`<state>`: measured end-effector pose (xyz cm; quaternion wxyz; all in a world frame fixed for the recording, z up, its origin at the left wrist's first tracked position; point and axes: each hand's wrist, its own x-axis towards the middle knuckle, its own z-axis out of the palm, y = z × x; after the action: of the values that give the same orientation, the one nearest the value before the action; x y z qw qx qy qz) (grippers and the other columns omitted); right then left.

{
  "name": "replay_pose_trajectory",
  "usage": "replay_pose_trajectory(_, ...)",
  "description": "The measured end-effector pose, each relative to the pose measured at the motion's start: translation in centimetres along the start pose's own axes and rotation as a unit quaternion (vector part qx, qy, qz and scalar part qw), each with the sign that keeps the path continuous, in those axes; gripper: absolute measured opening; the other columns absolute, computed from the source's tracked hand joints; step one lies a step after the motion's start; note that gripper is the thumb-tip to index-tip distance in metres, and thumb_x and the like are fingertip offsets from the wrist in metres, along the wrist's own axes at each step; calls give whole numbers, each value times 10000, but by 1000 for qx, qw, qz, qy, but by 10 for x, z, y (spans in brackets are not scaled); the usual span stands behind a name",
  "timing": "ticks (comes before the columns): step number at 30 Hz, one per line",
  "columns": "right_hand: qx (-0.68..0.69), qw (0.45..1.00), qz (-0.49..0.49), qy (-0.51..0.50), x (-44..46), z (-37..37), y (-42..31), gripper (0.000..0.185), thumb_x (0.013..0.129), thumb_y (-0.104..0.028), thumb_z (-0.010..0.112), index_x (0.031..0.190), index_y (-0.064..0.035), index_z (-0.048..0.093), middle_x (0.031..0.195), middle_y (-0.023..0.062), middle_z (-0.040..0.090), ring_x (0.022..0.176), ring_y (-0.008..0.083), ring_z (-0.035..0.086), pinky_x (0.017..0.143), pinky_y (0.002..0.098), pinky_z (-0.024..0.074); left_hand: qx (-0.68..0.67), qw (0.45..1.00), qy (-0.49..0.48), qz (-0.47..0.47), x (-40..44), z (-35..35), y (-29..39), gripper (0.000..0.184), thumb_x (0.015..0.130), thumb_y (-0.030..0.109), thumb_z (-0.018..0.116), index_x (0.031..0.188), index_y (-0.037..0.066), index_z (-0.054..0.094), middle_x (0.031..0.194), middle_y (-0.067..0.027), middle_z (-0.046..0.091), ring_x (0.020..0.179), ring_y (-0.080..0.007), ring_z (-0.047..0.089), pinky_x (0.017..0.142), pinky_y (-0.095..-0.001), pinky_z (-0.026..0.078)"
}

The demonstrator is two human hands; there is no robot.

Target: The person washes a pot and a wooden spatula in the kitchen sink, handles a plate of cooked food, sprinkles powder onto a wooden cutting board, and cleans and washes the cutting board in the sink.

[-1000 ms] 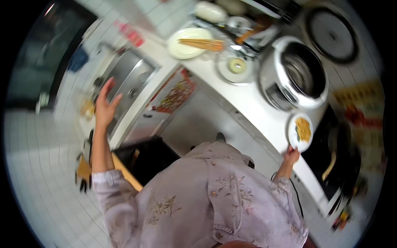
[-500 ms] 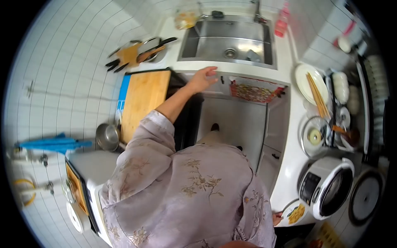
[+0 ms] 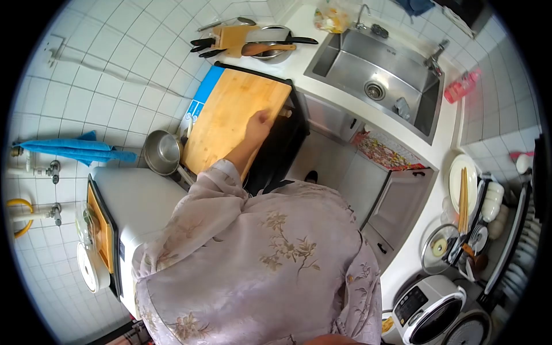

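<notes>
My left hand (image 3: 259, 126) is over the wooden cutting board (image 3: 224, 109), near its right edge. Its fingers point away from me and bend downward; their tips are hidden, and contact with the board cannot be made out. The board lies tilted on a dark unit with a blue panel (image 3: 205, 89) along its left side. My right hand is out of sight behind the sleeve and body. At the bottom right, a bit of yellow food (image 3: 387, 324) shows on the partly hidden plate, beside the white cooker (image 3: 422, 305).
Knives and a wooden spatula (image 3: 267, 49) lie near the steel sink (image 3: 379, 75). A steel pot (image 3: 163, 152) sits left of the board. Chopsticks (image 3: 463, 198) rest on a white plate (image 3: 456, 175), with a glass lid (image 3: 430, 253) below on the right counter.
The view has turned from the right counter toward the board. My left hand has moved from the air near the sink to over the board. My right hand has left the view.
</notes>
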<state>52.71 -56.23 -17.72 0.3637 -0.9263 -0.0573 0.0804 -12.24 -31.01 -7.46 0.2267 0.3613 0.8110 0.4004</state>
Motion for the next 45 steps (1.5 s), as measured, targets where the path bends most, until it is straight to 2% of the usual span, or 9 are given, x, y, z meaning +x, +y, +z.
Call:
replay_pose_trajectory(5, 52, 981, -153, -108, -50, 96, -130, 361, 848, -328, 507, 906, 19, 586, 787, 135, 592, 655, 220, 521, 615, 323, 441, 56, 990, 90, -95, -9, -48, -54, 406, 712, 157, 591, 1091, 27, 521, 956, -143, 583, 893, -254, 563, 777, -322, 446)
replay_pose_trajectory(8, 158, 915, -294, -225, -69, 210, -210, 329, 859, -338, 508, 654, -89, 445, 508, -38, 327, 443, 69, 326, 389, 243, 263, 61, 984, 111, -126, -20, -60, -80, 410, 713, 165, 589, 1090, 24, 512, 996, -149, 566, 932, -257, 547, 800, -324, 437)
replay_pose_trajectory(9, 126, 914, -210, -324, -102, 223, -260, 296, 853, -274, 526, 791, 10, 580, 644, 23, 503, 608, 115, 413, 566, 265, 378, 46, 983, 111, -136, -21, -61, -86, 412, 715, 169, 588, 1092, 23, 508, 1017, -152, 557, 952, -256, 539, 811, -322, 432)
replay_pose_trajectory(10, 195, 876, -248, -364, -103, 286, -268, 267, 848, -253, 533, 853, 6, 600, 702, 23, 541, 653, 105, 447, 620, 248, 398, 45, 983, 113, -135, -21, -63, -83, 412, 715, 169, 588, 1092, 23, 508, 1017, -152, 557, 952, -256, 539, 811, -322, 432)
replay_pose_trajectory(11, 275, 831, -253, -412, -140, 316, -305, 191, 855, -231, 534, 720, -96, 519, 508, -64, 349, 420, 34, 307, 365, 194, 224, 69, 983, 115, -124, -22, -66, -75, 413, 723, 141, 581, 1105, 6, 496, 1028, -145, 553, 963, -234, 532, 818, -305, 426)
replay_pose_trajectory(12, 245, 803, -221, -496, -171, 328, -336, 263, 836, -250, 540, 870, 3, 601, 738, 14, 553, 691, 103, 474, 647, 249, 402, 93, 982, 117, -114, -24, -70, -70, 415, 731, 112, 574, 1118, -11, 485, 1040, -137, 550, 974, -213, 526, 824, -288, 419)
replay_pose_trajectory(19, -9, 467, -367, -805, -408, 306, -433, 332, 825, -307, 544, 997, -23, 557, 712, 49, 573, 574, 106, 535, 490, 234, 442, 129, 974, 138, -124, -39, -94, -72, 469, 691, 185, 621, 1111, 20, 493, 1115, -187, 501, 1040, -297, 480, 882, -356, 393)
replay_pose_trajectory(28, -181, 393, -205, -878, -502, 315, -374, 412, 796, -253, 595, 1066, 29, 463, 943, 114, 569, 801, 183, 583, 662, 296, 506, 215, 912, 270, -223, -132, -110, -102, 583, 667, 160, 628, 1198, 53, 415, 1261, -200, 357, 1174, -344, 340, 988, -378, 290)
replay_pose_trajectory(45, -86, 492, -19, -866, -512, 296, -345, 358, 797, -191, 613, 1061, -42, 422, 1022, 133, 517, 884, 259, 554, 758, 396, 488, -144, 840, 447, -273, -146, -109, -105, 569, 689, 62, 623, 1185, -57, 370, 1136, -195, 464, 1038, -265, 473, 881, -324, 374)
